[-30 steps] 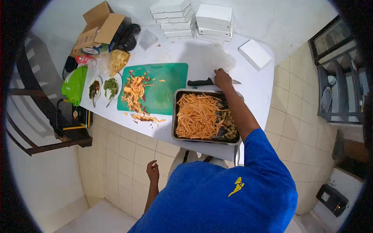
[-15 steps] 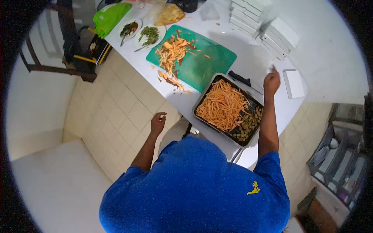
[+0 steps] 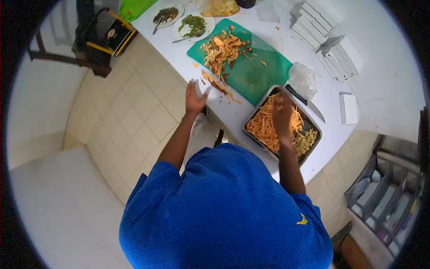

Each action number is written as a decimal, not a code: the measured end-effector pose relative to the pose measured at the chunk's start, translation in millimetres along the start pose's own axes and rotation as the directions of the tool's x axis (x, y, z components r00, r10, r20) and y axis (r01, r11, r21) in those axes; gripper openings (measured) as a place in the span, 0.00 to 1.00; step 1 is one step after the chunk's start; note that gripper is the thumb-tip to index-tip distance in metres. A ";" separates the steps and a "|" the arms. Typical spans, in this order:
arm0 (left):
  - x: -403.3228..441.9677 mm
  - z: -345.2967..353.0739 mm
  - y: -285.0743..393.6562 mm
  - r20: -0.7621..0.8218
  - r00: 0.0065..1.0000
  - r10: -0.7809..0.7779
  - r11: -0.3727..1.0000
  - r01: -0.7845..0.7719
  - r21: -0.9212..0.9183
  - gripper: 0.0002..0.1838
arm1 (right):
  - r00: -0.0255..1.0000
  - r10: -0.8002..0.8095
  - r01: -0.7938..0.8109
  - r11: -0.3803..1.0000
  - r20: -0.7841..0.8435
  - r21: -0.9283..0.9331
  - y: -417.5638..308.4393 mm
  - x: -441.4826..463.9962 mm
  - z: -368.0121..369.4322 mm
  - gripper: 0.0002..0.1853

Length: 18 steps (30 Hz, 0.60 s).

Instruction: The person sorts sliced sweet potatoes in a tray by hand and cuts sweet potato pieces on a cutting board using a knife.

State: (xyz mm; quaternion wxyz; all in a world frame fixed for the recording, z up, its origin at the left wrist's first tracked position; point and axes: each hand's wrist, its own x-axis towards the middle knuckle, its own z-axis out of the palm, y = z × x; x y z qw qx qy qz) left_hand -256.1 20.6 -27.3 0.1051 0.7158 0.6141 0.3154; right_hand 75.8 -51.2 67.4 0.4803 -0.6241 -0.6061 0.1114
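Observation:
My left hand (image 3: 195,99) is at the table's near edge with its fingers spread, holding nothing, close to some stray orange peelings (image 3: 220,86). My right hand (image 3: 282,112) is over a dark rectangular tray (image 3: 310,151); motion smears its fingers. In the tray lie a pile of thin orange vegetable sticks (image 3: 265,127) and a patch of small yellowish-green cubes (image 3: 305,141). Just beyond the tray, a black-handled knife (image 3: 317,111) rests on the table beside a crumpled clear plastic bag (image 3: 304,80).
A green cutting board (image 3: 264,74) bears a heap of peelings (image 3: 224,51). Beyond it are a plate of chopped greens (image 3: 193,26), another food plate (image 3: 165,16) and a bag of yellow pieces (image 3: 219,8). White boxes (image 3: 340,58) stand at the far right.
My right hand has come left from the table's far side to over the tray. The clear bag now lies by the knife. My left hand has moved up to the table edge, its fingers spreading.

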 end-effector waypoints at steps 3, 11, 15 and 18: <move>68.0 19.9 -56.1 0.012 0.999 0.033 0.998 -0.034 0.056 0.37 | 0.904 0.194 -0.265 0.953 0.380 0.146 -55.8 -50.7 64.1 0.23; 96.9 32.7 -61.3 0.365 0.918 0.154 0.946 -0.244 0.213 0.35 | 0.834 0.487 -0.546 0.655 -0.261 -0.522 -52.1 -97.1 221.9 0.36; 61.1 35.5 -43.1 0.466 0.799 0.379 0.912 -0.408 -0.042 0.33 | 0.729 0.671 -0.602 0.537 -0.134 -0.591 -81.1 -55.6 252.1 0.35; 59.6 36.1 -45.7 0.492 0.730 0.475 0.871 -0.468 -0.146 0.34 | 0.831 0.532 -0.529 0.663 -0.164 -0.529 -77.9 -53.5 273.9 0.36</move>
